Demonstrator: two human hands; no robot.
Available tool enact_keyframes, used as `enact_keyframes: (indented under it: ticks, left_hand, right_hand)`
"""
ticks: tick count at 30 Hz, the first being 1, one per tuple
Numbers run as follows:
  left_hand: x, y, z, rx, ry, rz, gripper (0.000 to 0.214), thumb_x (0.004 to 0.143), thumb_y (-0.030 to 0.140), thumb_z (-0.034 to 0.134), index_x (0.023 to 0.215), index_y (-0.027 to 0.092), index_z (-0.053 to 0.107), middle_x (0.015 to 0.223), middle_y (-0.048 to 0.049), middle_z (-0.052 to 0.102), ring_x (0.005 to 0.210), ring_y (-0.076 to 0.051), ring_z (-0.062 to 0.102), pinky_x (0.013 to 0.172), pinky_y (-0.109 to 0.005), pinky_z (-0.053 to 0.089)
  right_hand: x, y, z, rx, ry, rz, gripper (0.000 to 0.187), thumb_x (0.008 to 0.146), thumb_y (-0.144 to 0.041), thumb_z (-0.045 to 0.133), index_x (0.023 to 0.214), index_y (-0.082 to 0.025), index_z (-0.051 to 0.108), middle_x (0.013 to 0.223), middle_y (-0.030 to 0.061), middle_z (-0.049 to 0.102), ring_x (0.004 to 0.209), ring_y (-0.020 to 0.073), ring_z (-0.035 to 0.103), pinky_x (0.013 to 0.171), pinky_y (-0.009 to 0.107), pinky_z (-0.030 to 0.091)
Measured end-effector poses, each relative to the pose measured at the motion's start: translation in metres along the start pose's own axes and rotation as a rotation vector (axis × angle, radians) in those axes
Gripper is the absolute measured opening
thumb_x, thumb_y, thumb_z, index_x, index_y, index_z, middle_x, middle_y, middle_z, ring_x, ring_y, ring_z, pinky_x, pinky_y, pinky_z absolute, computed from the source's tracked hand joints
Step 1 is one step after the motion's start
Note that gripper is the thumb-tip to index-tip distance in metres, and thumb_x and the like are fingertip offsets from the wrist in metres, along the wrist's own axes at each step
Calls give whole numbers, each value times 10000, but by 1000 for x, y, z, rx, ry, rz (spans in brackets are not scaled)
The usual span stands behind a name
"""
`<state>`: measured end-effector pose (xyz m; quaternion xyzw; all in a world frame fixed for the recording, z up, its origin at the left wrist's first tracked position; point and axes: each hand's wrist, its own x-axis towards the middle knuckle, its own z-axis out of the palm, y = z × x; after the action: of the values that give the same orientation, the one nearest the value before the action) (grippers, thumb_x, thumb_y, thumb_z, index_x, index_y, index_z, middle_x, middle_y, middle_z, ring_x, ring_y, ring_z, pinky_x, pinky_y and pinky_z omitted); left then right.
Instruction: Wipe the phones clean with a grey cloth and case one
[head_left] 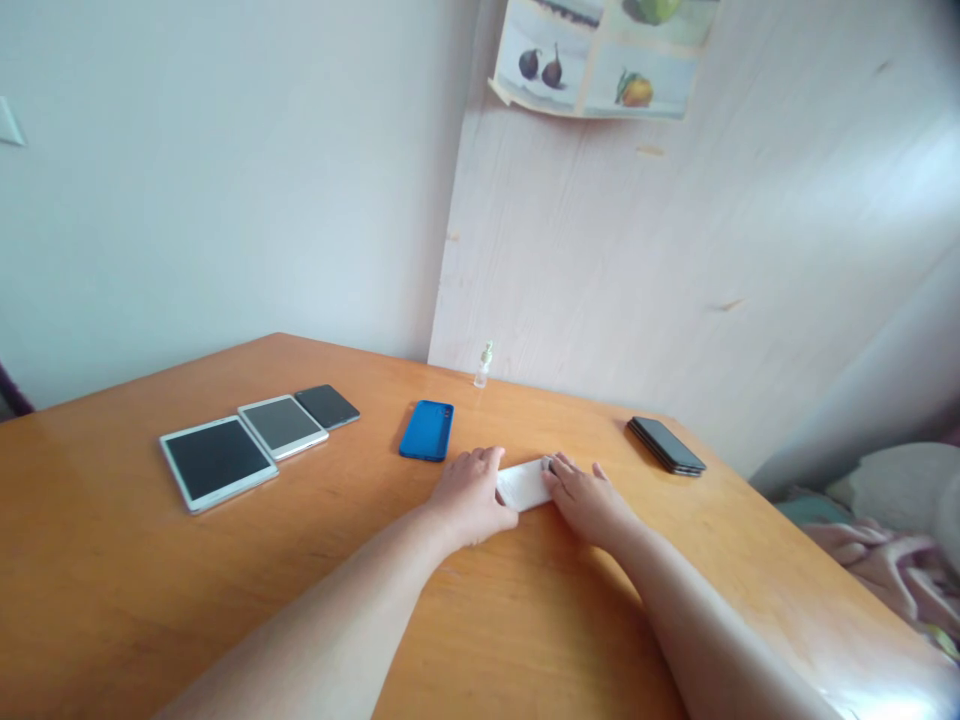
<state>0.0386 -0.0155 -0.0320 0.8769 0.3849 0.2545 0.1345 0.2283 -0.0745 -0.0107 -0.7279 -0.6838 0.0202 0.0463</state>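
Note:
A white phone [523,486] lies low over the table in front of me, its pale back upward and a small dark spot at its far right corner. My left hand [474,497] grips its left end, with the thumb on the near side and the fingers on the far side. At the right end, my right hand [589,500] has its fingers pressed on the phone near the dark spot. Just beyond my left hand is a blue phone case [427,431], lying with its hollow side up. Whether the white phone touches the tabletop I cannot tell.
On the left, a large white tablet [218,462], a smaller white tablet [283,426] and a dark device [327,405] lie in a row. A small spray bottle [484,366] stands near the wall. Stacked dark phones [666,446] sit at the right on the wooden table [315,560].

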Motion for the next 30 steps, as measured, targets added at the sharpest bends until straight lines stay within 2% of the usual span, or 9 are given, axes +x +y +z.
enact_keyframes:
  ticks: [2, 6, 8, 14, 20, 22, 25, 27, 30]
  left_hand:
    - [1, -1, 0, 3, -1, 4, 626, 633, 340, 676, 1215, 186, 503, 1167, -120, 623, 1097, -300, 570, 917, -372, 437]
    - [1, 1, -5, 1, -18, 12, 513, 683, 421, 667, 1126, 188, 557, 1083, -118, 639, 1041, -293, 584, 884, -371, 442]
    - [1, 1, -8, 4, -30, 25, 473, 686, 444, 670, 1073, 187, 580, 1045, -115, 638, 1008, -289, 588, 852, -363, 448]
    - [1, 0, -10, 16, -61, 36, 341, 676, 334, 674, 998, 233, 628, 959, -69, 621, 942, -254, 589, 768, -309, 436]
    - [1, 0, -13, 24, -78, 16, 337, 702, 387, 680, 1002, 236, 658, 984, -74, 623, 958, -250, 588, 821, -310, 431]
    - [1, 0, -14, 26, -81, 20, 342, 699, 384, 686, 1008, 239, 660, 986, -70, 624, 962, -247, 588, 824, -304, 431]
    - [2, 0, -15, 29, -81, 32, 345, 690, 338, 690, 1019, 242, 660, 976, -62, 621, 971, -241, 584, 823, -295, 427]
    - [2, 0, -15, 34, -81, 38, 334, 697, 324, 683, 1019, 239, 661, 961, -60, 618, 962, -238, 583, 820, -294, 426]
    - [2, -1, -15, 35, -92, 32, 325, 706, 332, 686, 1014, 234, 658, 962, -62, 614, 957, -236, 582, 820, -294, 426]
  right_hand:
    - [-4, -3, 1, -30, 1, 12, 542, 1008, -396, 256, 1414, -75, 419, 1493, 207, 394, 1411, 293, 317, 1138, 563, 186]
    - [-22, -28, -7, 17, -17, -272, 478, 1012, -379, 255, 1364, -150, 481, 1476, 160, 433, 1401, 249, 334, 1147, 452, 228]
    - [-25, -31, -13, 41, -43, -338, 457, 1017, -372, 238, 1339, -185, 503, 1446, 135, 473, 1361, 238, 395, 1123, 421, 274]
    - [-19, -13, -17, -117, -17, 61, 417, 982, -316, 324, 1251, -82, 540, 1235, 221, 593, 1099, 308, 593, 982, 454, 403]
    - [-41, -51, -19, -182, 2, -304, 335, 896, -195, 418, 1163, -110, 601, 1198, 186, 610, 1115, 302, 571, 989, 414, 411]
    - [-40, -50, -22, -187, -23, -238, 325, 890, -190, 426, 1147, -116, 610, 1179, 179, 622, 1078, 291, 597, 927, 389, 455]
    - [-29, -34, -25, -217, -63, 33, 347, 882, -148, 427, 1182, -94, 592, 1172, 204, 626, 1014, 274, 640, 830, 359, 495]
    - [-26, -29, -25, -223, -66, 125, 372, 876, -134, 437, 1216, -71, 573, 1164, 224, 625, 980, 272, 655, 805, 360, 504]
    - [-32, -42, -22, -236, -41, 10, 369, 867, -176, 483, 1193, -54, 602, 1172, 238, 617, 1066, 308, 611, 880, 395, 487]
